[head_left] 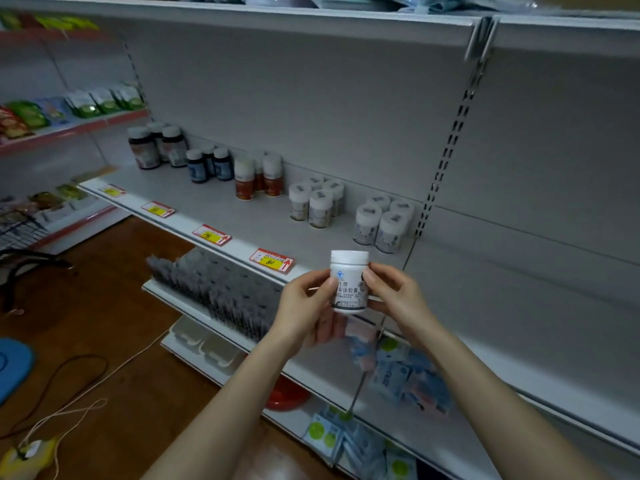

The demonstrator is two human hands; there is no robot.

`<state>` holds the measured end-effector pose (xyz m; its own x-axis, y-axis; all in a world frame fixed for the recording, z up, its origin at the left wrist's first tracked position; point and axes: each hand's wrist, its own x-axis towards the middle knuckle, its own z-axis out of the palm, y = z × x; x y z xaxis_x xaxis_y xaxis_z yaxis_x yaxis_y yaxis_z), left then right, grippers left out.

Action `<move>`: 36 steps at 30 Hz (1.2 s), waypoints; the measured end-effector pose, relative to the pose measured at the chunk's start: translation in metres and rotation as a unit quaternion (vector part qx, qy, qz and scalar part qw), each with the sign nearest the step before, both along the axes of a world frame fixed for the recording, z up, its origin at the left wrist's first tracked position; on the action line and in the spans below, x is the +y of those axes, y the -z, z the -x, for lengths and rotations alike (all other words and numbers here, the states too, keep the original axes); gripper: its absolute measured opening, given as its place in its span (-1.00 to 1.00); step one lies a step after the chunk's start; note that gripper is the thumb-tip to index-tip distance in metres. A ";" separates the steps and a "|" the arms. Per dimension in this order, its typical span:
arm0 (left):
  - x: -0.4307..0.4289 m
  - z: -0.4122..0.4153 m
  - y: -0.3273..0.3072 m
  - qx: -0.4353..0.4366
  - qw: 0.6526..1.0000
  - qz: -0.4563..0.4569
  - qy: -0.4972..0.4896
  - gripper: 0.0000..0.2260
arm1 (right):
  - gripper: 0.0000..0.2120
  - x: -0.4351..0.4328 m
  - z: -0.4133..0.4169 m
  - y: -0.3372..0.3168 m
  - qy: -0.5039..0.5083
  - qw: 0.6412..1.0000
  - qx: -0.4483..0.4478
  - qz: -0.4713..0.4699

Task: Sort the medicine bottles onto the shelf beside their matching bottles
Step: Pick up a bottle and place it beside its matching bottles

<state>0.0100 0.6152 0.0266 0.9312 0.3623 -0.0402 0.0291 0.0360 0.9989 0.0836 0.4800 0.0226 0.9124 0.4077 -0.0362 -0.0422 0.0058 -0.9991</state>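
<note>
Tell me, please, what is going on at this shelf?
A person holds a white medicine bottle upright before the shelf, left hand and right hand both gripping its sides, label toward the camera. Other bottles stand on it in groups by kind. The held one is not yet placed; the white-capped group at the right end looks most similar.

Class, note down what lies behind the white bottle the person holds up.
Behind the white bottle runs the front edge of the grey shelf; white-capped bottles stand farther back on it. The bottle, left hand and right hand cover that stretch of edge.
</note>
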 end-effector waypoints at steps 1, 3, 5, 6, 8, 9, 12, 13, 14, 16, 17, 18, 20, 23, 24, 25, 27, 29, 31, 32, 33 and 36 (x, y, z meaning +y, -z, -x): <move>0.004 -0.009 0.000 0.001 1.000 -0.010 0.008 -0.83 | -0.79 0.002 -0.008 0.000 0.004 1.000 0.001 0.000; 0.011 -0.026 0.000 -0.002 0.999 -0.026 0.019 -0.82 | -0.79 0.006 -0.023 0.000 0.003 1.000 -0.006 0.008; 0.018 -0.042 0.002 0.002 0.999 -0.043 0.026 -0.79 | -0.82 0.009 -0.036 -0.001 -0.004 0.999 -0.023 0.032; 0.021 -0.049 0.003 0.002 0.998 -0.048 0.030 -0.77 | -0.82 0.010 -0.042 -0.001 -0.005 0.998 -0.033 0.047; 0.027 -0.062 0.006 0.003 0.998 -0.055 0.042 -0.74 | -0.85 0.012 -0.051 -0.002 -0.002 0.996 -0.045 0.074; 0.030 -0.068 0.009 0.004 0.997 -0.057 0.050 -0.72 | -0.86 0.013 -0.055 -0.003 0.002 0.996 -0.046 0.083; 0.040 -0.087 0.013 0.004 0.997 -0.046 0.068 -0.69 | -0.86 0.021 -0.065 -0.004 0.018 0.995 -0.037 0.092; 0.044 -0.093 0.014 0.005 0.996 -0.047 0.078 -0.69 | -0.84 0.024 -0.068 -0.004 0.026 0.995 -0.033 0.094; 0.049 -0.100 0.014 0.003 0.995 -0.050 0.091 -0.70 | -0.83 0.028 -0.070 -0.003 0.034 0.994 -0.029 0.096; 0.059 -0.112 0.016 -0.005 0.991 -0.060 0.119 -0.72 | -0.84 0.035 -0.072 -0.001 0.051 0.993 -0.018 0.106; 0.064 -0.117 0.018 -0.007 0.989 -0.068 0.134 -0.73 | -0.85 0.039 -0.072 0.001 0.062 0.992 -0.009 0.111; 0.068 -0.121 0.019 -0.011 0.986 -0.077 0.148 -0.73 | -0.87 0.042 -0.071 0.003 0.075 0.991 0.001 0.113; 0.076 -0.128 0.022 -0.017 0.981 -0.093 0.170 -0.73 | -0.87 0.049 -0.067 0.006 0.098 0.989 0.019 0.109; 0.084 -0.136 0.026 -0.015 0.973 -0.112 0.203 -0.75 | -0.82 0.058 -0.062 0.013 0.157 0.983 0.053 0.080; 0.085 -0.137 0.028 -0.017 0.970 -0.119 0.210 -0.76 | -0.80 0.061 -0.061 0.015 0.172 0.980 0.067 0.067; 0.086 -0.138 0.030 -0.017 0.969 -0.124 0.213 -0.77 | -0.79 0.063 -0.059 0.017 0.180 0.979 0.076 0.059; 0.087 -0.141 0.035 -0.018 0.963 -0.139 0.231 -0.77 | -0.78 0.067 -0.058 0.022 0.200 0.975 0.085 0.050; 0.088 -0.145 0.040 -0.018 0.959 -0.152 0.239 -0.76 | -0.80 0.070 -0.059 0.025 0.214 0.971 0.093 0.042; 0.089 -0.149 0.044 -0.012 0.960 -0.151 0.235 -0.76 | -0.81 0.072 -0.062 0.029 0.227 0.968 0.098 0.040; 0.088 -0.151 0.045 -0.008 0.962 -0.147 0.231 -0.76 | -0.82 0.072 -0.065 0.030 0.232 0.967 0.097 0.043; 0.088 -0.154 0.047 -0.002 0.963 -0.144 0.227 -0.75 | -0.84 0.072 -0.068 0.031 0.233 0.967 0.095 0.048; 0.087 -0.163 0.052 0.023 0.964 -0.150 0.216 -0.74 | -0.87 0.074 -0.077 0.032 0.225 0.968 0.097 0.056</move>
